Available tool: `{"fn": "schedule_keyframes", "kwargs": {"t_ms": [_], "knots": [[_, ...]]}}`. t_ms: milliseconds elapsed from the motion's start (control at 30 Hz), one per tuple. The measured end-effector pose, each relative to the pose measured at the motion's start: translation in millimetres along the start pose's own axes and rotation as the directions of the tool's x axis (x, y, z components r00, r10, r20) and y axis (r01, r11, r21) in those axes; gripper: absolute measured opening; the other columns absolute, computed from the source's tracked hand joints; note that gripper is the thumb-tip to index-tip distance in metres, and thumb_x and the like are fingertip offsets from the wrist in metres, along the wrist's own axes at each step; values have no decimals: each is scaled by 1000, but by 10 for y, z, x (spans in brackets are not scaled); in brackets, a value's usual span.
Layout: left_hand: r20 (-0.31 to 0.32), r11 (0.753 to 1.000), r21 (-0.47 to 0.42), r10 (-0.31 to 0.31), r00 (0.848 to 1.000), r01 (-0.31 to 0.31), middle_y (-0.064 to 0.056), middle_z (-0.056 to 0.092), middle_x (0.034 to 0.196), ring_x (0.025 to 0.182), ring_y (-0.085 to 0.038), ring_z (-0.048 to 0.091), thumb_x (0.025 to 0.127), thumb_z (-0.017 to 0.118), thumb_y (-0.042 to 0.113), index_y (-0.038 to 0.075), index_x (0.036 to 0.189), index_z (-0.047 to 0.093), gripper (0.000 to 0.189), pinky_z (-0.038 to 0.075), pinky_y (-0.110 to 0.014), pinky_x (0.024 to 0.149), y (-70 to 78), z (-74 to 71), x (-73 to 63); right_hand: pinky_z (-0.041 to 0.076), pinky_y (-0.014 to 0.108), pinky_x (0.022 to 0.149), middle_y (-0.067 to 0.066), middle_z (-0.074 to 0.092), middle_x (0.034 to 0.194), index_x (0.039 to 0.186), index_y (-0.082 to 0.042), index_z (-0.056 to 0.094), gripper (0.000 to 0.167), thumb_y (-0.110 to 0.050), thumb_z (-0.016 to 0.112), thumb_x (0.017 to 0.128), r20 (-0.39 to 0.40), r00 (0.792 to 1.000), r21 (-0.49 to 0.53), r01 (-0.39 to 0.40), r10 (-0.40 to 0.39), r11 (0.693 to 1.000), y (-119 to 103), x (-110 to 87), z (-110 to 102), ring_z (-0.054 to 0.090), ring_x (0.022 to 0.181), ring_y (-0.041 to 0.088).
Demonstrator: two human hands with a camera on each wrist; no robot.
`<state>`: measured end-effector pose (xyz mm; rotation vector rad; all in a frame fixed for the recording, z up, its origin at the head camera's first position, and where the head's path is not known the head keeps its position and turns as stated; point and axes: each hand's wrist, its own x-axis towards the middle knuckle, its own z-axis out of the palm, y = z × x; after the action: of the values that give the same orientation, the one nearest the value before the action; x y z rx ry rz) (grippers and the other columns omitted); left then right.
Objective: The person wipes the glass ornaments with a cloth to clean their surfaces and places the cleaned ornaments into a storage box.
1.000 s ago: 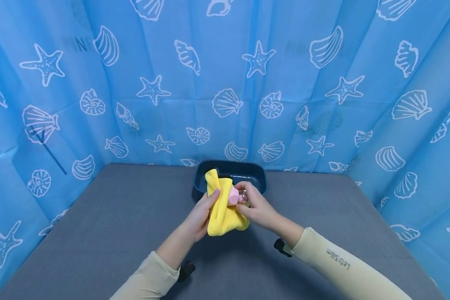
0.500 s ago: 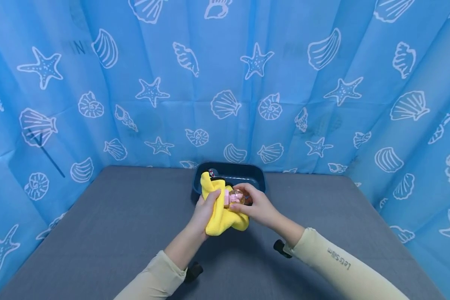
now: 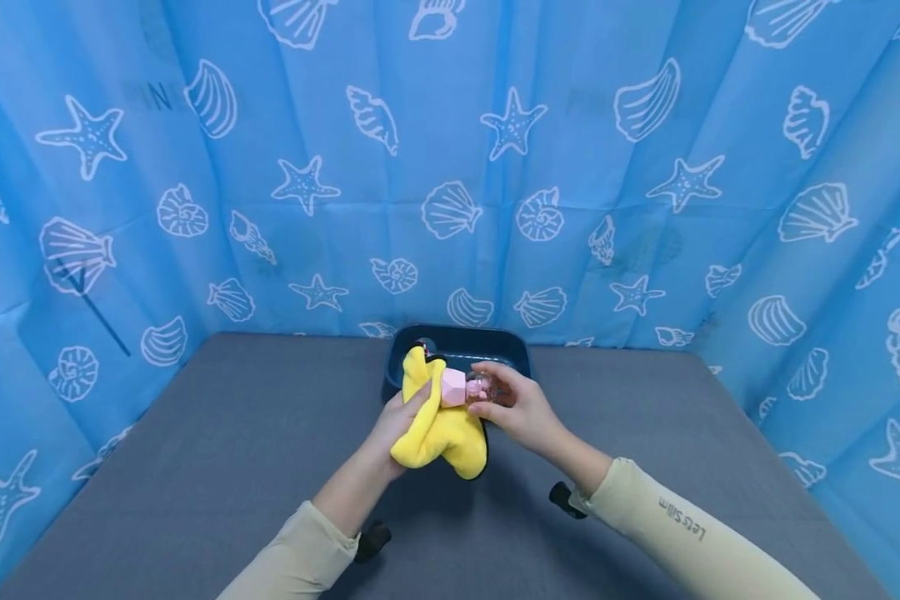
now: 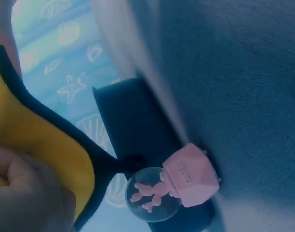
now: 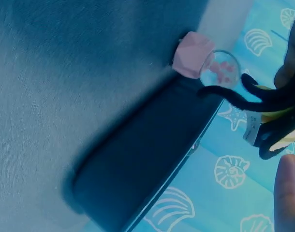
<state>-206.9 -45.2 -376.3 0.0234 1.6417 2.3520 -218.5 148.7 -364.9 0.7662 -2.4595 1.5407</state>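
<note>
In the head view my left hand [image 3: 396, 429] grips a yellow cloth [image 3: 450, 442] with black edging. My right hand [image 3: 521, 408] pinches the clear dome of a small snow globe [image 3: 453, 388] between thumb and fingers. Its faceted pink base points left, against the cloth, and pink shapes show inside the dome. Both wrist views show a pink-based globe [image 4: 192, 175] with a balloon-dog figure, upright on the table in front of the basin's left end; hands and cloth hide that spot from the head camera. The left wrist view shows my left hand [image 4: 29, 198] on the cloth.
A dark blue basin [image 3: 521, 342] stands at the table's back edge, behind the hands. Inside its left end is a small round item [image 3: 425, 344], partly covered by the cloth. A blue shell-patterned curtain [image 3: 450, 167] encloses the grey table [image 3: 285, 467].
The held globe has turned in my fingers, first baring more of the dome, then the pink base again. The cloth has slid left and its lower flap hangs differently.
</note>
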Motion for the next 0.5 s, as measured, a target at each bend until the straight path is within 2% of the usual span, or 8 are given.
{"fn": "schedule_keyframes", "kwargs": {"t_ms": [233,367,500], "knots": [[-14,1000,-24,-3,1000,2,-3,63,107,90,-8,65,101,48,45,3,139,37,59,53,-21,79,3,-37,-26,54,32,85,16,59,108,130,5,53,49,-2,72,86,-35,999,13,-33,34,999,-38,5,-12,58,91,26],[-42,998,-53,42,998,-44,-1,63,106,91,-8,65,100,49,44,4,138,37,56,53,-23,80,14,-49,-17,52,23,80,18,59,111,128,5,54,47,-3,72,86,-70,994,52,-77,81,996,-55,-3,-44,56,91,26],[-50,992,-9,124,991,-125,-4,59,106,94,-11,63,102,50,38,5,134,37,49,52,-26,82,21,-23,7,51,20,73,18,59,110,126,5,55,43,-7,72,88,-76,989,67,-123,128,990,-66,-9,-73,53,87,25]]}}
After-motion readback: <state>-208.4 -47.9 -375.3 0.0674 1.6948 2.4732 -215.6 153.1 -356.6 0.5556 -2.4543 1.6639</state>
